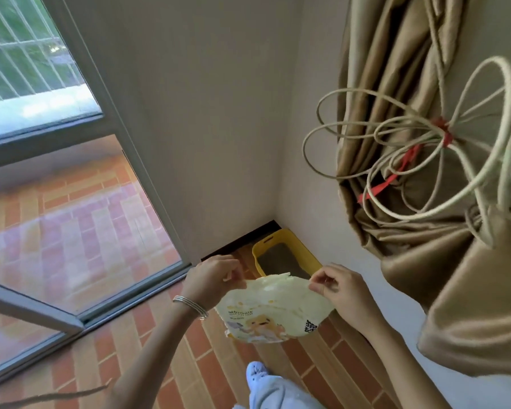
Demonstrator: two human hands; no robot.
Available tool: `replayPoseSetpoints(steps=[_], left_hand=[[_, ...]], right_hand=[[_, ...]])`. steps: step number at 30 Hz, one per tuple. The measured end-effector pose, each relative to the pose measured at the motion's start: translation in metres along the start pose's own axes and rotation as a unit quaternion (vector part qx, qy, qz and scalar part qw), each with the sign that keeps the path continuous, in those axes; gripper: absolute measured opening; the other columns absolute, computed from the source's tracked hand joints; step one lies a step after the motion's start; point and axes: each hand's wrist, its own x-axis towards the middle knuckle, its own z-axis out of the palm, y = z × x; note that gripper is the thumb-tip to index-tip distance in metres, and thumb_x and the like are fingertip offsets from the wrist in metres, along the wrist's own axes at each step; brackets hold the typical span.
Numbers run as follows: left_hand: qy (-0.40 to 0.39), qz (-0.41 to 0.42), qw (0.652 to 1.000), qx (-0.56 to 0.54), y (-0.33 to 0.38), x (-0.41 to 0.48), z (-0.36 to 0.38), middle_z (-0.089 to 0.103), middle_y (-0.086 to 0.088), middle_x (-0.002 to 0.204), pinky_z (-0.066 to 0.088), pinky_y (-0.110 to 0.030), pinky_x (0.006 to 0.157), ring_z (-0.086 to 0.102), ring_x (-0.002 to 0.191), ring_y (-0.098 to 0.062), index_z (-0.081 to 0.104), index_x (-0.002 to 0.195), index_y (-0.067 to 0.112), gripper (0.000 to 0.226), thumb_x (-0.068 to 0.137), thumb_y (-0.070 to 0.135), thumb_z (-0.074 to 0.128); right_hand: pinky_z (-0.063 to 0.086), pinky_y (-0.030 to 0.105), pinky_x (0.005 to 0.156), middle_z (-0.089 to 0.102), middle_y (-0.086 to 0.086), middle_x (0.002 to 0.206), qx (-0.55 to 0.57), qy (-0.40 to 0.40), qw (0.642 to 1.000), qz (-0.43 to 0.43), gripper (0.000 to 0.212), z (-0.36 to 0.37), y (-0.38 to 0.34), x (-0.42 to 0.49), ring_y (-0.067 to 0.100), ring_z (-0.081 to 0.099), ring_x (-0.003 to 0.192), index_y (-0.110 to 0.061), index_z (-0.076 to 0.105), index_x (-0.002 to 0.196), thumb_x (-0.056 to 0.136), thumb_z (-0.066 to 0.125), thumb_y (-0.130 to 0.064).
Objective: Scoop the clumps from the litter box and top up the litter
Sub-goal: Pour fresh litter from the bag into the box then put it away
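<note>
Left hand and right hand are pinching the top corners of the litter bag, holding it aloft near the yellow litter box in the wall corner. Topping-up is apparently starting; next, the mouth needs opening and tipping over the box.

litter bag: glossy plastic | litter box: smooth yellow plastic | floor: glazed tile | curtain: satiny cloth

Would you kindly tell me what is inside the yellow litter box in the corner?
Grey litter shows inside the yellow litter box. Its near end is covered by the litter bag, pinched by the left hand and right hand, so clumps cannot be judged.
</note>
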Motion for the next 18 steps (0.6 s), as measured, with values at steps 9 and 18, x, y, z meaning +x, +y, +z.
replayPoseSetpoints(steps=[9,18], left_hand=[[-0.022,0.034,0.999,0.021,-0.038,0.088,-0.018,0.050,0.020,0.076,0.030,-0.016,0.053,0.047,0.074,-0.004,0.064,0.080,0.027,0.009,0.082,0.036,0.065],[-0.115,0.077,0.990,0.020,-0.099,0.174,-0.024,0.053,0.019,0.073,0.042,-0.022,0.061,0.051,0.074,-0.004,0.061,0.074,0.036,0.009,0.077,0.038,0.069]], right_hand=[[0.053,0.028,0.070,0.063,-0.013,0.078,0.020,0.007,0.999,0.036,0.006,0.017,0.010,0.064,0.005,0.060,0.076,-0.022,0.067,0.077,0.078,0.072,-0.019],[0.052,0.023,0.071,0.063,-0.015,0.080,0.011,0.087,0.991,0.102,0.007,0.066,0.004,0.113,0.002,0.059,0.079,-0.021,0.067,0.076,0.080,0.070,-0.016]])
